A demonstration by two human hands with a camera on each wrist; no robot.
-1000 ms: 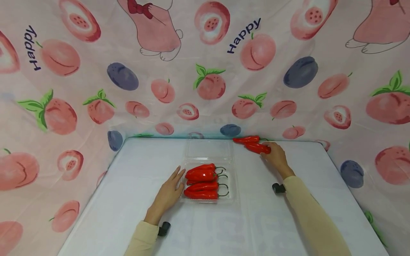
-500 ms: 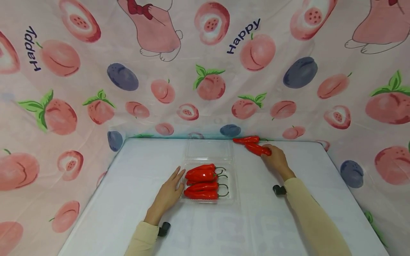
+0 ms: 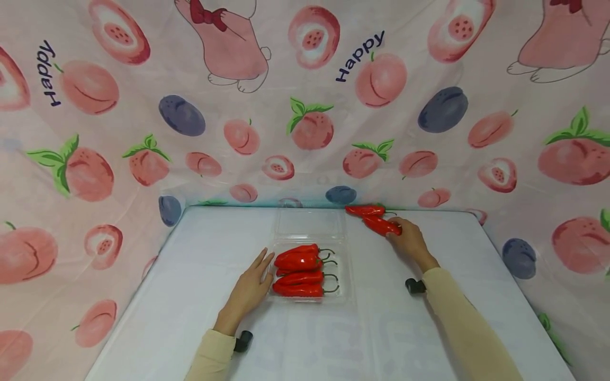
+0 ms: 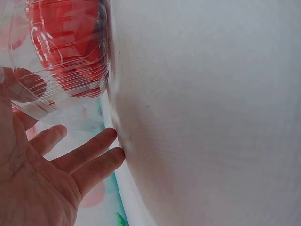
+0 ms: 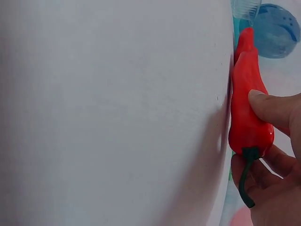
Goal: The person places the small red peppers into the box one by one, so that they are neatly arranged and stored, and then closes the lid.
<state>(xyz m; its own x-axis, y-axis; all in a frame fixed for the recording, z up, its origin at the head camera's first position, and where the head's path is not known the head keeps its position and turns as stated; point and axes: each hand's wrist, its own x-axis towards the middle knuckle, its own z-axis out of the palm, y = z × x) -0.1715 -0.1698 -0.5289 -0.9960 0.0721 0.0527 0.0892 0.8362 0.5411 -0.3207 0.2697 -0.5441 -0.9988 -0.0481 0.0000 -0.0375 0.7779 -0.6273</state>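
My right hand (image 3: 411,241) grips a red pepper (image 5: 249,103) near its stem end, thumb on top and fingers curled underneath, as the right wrist view shows. Just behind it a second red pepper (image 3: 366,210) lies at the table's back edge. Several red peppers (image 3: 299,278) lie side by side in a clear plastic box (image 3: 347,288), stems pointing right. At the box's left side rests my left hand (image 3: 250,288), its fingers extended. In the left wrist view the thumb is at the box wall and two fingertips (image 4: 117,153) meet the table.
The box's clear lid (image 3: 311,222) lies folded back toward the rear of the white table (image 3: 200,254). Behind the table and at its sides hangs a fruit-printed cloth (image 3: 267,132).
My right hand has drawn the gripped pepper slightly toward me, away from the one behind it. The left hand and the box hold their places; the head view has shifted a little.
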